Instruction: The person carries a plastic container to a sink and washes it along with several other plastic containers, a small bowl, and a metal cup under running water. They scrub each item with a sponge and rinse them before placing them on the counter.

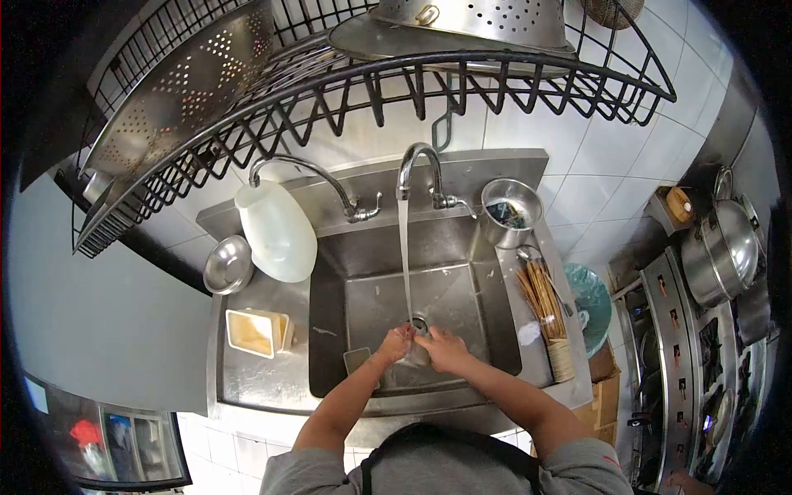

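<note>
Both hands meet low in the steel sink (388, 289), under a thin stream of water (405, 264) from the curved tap (418, 151). My left hand (395, 343) is closed, its fingertips right at the stream. My right hand (445, 350) is closed beside it, fingers pointing toward the left hand. Between them shows a small greyish, wet-looking thing (417, 355); I cannot tell what it is. A dark round opening (421, 325) lies just beyond the fingertips. A small rectangular container (357, 360) rests in the sink left of my left hand.
A white plastic jug (276, 231), a metal bowl (228, 265) and a plastic tub (257, 332) stand on the left ledge. On the right are a steel pot (511, 213) and bundled sticks (544, 301). A black wire rack (375, 78) with colanders hangs overhead.
</note>
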Demonstrator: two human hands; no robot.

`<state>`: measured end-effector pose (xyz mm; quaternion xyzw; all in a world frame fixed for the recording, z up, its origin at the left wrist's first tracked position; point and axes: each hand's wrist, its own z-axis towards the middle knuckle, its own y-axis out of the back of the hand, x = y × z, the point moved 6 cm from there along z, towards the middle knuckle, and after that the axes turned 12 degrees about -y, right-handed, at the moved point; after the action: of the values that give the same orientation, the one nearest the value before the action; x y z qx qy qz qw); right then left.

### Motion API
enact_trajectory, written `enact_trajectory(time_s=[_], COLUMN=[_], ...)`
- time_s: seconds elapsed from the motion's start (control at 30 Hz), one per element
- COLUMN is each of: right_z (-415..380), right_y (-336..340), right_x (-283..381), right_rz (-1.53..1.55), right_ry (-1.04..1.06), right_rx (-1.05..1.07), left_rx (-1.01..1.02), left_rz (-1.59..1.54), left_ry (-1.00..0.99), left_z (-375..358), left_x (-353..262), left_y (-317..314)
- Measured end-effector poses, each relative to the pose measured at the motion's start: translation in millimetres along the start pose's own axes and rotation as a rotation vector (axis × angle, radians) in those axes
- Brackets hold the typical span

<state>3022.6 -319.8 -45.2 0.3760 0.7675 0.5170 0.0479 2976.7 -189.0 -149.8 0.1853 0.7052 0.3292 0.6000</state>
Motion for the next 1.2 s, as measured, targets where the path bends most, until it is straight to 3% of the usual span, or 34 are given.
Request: enact_trajectory(time_s=[0.1, 0.2, 0.23, 0.3, 0.33, 0.37, 0.43, 0.47, 0.53, 0.57, 0.67, 0.7, 0.8, 0.83, 0.93, 0.97, 1.07, 1.1, 1.2], right_z=[9, 16, 15, 17, 17, 14, -19, -24, -34, -33, 13, 10, -33, -41, -27, -2, 8, -14, -64], right_y=[-35, -86, -74, -40, -15, 10, 63, 69, 75, 81, 77, 84, 87, 89, 99, 91, 89, 93, 102], right_x=[-12, -48, -44, -35, -26, -18, 29, 48, 77, 75, 41, 44, 95, 101, 79, 54, 41, 61, 113], right_rz=[-0.152, -0.146, -0.05, 0.144, 0.394, 0.642, 0.729, 0.622, 0.4, 0.424, 0.862, 0.742, 0.413, 0.391, 0.626, 0.921, 0.957, 0.701, 0.39], right_ry=[-0.005, -0.144, -0.164, -0.203, -0.117, -0.024, 0.195, 0.289, 0.471, 0.478, 0.231, 0.217, 0.587, 0.632, 0.456, 0.256, 0.244, 0.299, 0.562], right_rx=[-0.096, 0.163, 0.105, -0.019, -0.179, -0.335, -0.57, -0.624, -0.729, -0.785, -0.622, -0.756, -0.917, -0.897, -0.863, -0.686, -0.663, -0.884, -0.949], left_rx=[-0.413, -0.535, -0.533, -0.703, -0.783, -0.639, -0.614, -0.592, -0.677, -0.66, -0.688, -0.711, -0.766, -0.723, -0.82, -0.839, -1.01, -1.003, -0.972], left_rz=[-0.101, -0.197, -0.171, -0.514, -0.688, -0.623, -0.87, -0.992, -1.359, -1.252, -1.41, -1.311, -1.281, -1.47, -1.334, -1.398, -1.375, -1.353, -1.282], left_ry=[-0.017, 0.119, 0.029, 0.075, 0.093, 0.146, 0.211, 0.245, 0.112, 0.067, 0.12, 0.132, -0.006, -0.087, 0.051, 0.09, 0.23, 0.184, 0.059], left_z=[-13, -13, -8, -10, -12, -15, -28, -35, -44, -44, -60, -59, -57, -60, -67, -70, -83, -80, -72], left_x=[13, -4, 17, 47, 49, 50, 10, -15, -50, -51, -72, -54, -57, -75, -69, -66, -88, -86, -71], left_y=[23, 77, 79, 67, 69, 67, 66, 63, 61, 62, 64, 59, 62, 68, 65, 66, 93, 94, 84])
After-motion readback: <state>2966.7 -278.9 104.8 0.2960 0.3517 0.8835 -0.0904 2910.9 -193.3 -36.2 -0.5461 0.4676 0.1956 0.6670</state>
